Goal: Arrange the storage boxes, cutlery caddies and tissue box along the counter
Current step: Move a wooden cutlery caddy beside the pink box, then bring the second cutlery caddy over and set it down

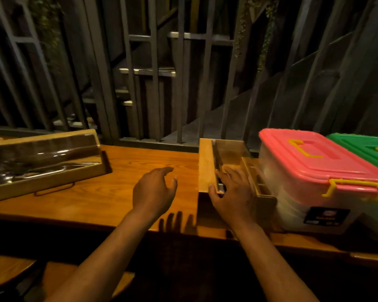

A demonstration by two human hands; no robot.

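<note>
A wooden cutlery caddy [206, 164] with a clear lid stands on the wooden counter [122, 192], right of centre. My right hand [234, 192] rests on its near end, thumb on the left edge and fingers over the lid. My left hand [155, 190] hovers open above the bare counter just left of it. A second, longer wooden caddy [46, 171] with metal cutlery under a clear lid lies at the left. A clear storage box with a pink lid [321, 166] and yellow latches touches the first caddy's right side. Beside it is a green-lidded box [367, 147].
Dark metal railings [153, 83] run along the counter's far edge, with a stairwell behind. Wooden stool seats [7, 271] show below the counter's near edge at lower left.
</note>
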